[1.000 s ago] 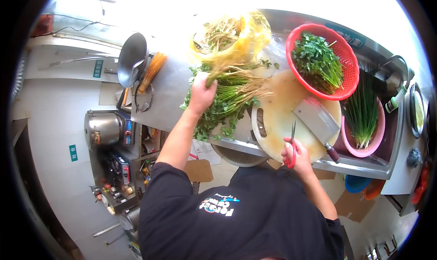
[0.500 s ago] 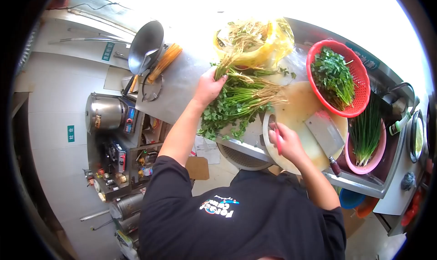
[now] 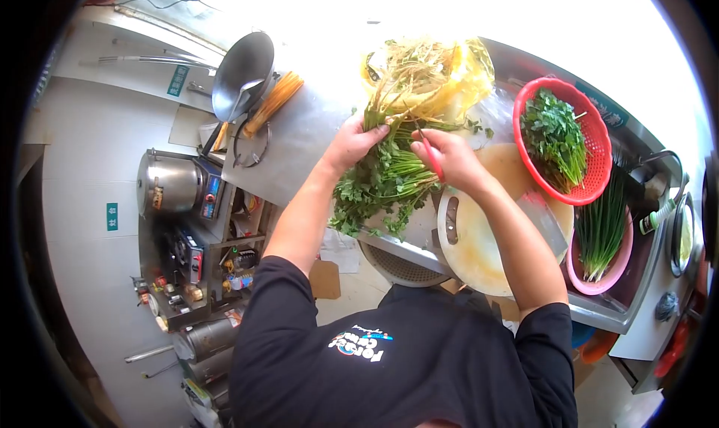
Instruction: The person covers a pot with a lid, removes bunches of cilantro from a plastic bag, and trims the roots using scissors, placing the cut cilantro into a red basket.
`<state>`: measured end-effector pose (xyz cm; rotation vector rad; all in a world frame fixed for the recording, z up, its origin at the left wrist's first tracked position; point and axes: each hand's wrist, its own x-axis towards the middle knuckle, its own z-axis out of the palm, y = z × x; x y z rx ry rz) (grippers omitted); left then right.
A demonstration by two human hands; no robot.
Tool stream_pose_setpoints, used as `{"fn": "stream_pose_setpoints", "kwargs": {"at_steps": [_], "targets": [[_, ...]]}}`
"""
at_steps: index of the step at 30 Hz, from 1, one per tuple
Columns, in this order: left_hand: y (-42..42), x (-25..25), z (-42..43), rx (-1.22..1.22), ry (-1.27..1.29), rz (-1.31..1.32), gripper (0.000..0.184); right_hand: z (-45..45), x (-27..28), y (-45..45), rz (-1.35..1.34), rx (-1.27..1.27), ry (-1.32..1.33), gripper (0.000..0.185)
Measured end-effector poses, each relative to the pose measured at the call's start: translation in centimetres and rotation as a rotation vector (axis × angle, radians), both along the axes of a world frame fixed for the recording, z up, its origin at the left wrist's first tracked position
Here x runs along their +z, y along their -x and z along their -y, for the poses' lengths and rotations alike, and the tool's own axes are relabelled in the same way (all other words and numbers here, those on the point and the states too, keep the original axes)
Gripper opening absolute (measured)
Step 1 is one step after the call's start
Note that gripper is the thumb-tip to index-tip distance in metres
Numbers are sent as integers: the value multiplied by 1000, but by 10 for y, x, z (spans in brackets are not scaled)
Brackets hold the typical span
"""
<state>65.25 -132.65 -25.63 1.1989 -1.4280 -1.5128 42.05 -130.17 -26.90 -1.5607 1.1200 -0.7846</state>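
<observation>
Just above the frame's centre, a bunch of rooted greens (image 3: 374,113) is gripped in the left hand (image 3: 350,143), beside a yellow bag (image 3: 473,80); red-handled scissors (image 3: 431,158) are held by the right hand (image 3: 458,161), blades near the stems, both hands being engaged at one bunch.

On the silver-grey worktop (image 3: 299,140), we see green herbs (image 3: 374,203) with paler stems and red-handled scissors (image 3: 431,158). The bag (image 3: 477,68) is translucent yellow. At the near edge, our cutting board (image 3: 487,256) is cream, blotched yellow-brown. We note a red colander (image 3: 594,132) patterned with holes, a pink basin (image 3: 622,256), and our black shirt (image 3: 449,353), printed white, red and blue.
</observation>
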Motion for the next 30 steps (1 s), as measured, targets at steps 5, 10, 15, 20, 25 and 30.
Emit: {"fn": "stream_pose_setpoints", "kwargs": {"at_steps": [5,10,15,20,25,30], "targets": [[-2,39,13,-51,-72,-116,25,25,50,0,209,67,-177,30],[2,71,29,-58,-31,-34,25,44,66,1,-38,54,-11,35],[-2,79,47,-74,-76,-8,26,48,65,7,-90,75,98,44],[1,85,55,-213,-92,28,29,65,85,7,-208,152,-25,48],[-2,85,63,-187,-244,-106,28,75,89,9,-258,193,27,50],[2,85,67,-158,-269,-108,28,83,92,8,-221,227,-31,44]]}}
